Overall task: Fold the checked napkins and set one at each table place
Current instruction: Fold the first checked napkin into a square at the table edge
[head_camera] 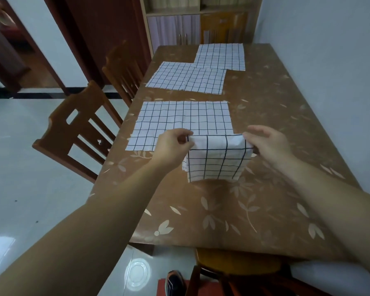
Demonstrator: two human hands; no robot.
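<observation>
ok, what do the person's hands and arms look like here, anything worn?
Nothing worn: left hand and right hand show no gloves, rings or watch. The left forearm and right forearm are bare to the frame edge, no sleeves.

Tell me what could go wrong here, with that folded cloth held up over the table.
The left hand and right hand only pinch the top corners of the folded napkin, so its hanging layers could slip apart and undo the fold. It also hangs close to the nearest flat napkin; setting it down carelessly might drag or rumple that one.
</observation>
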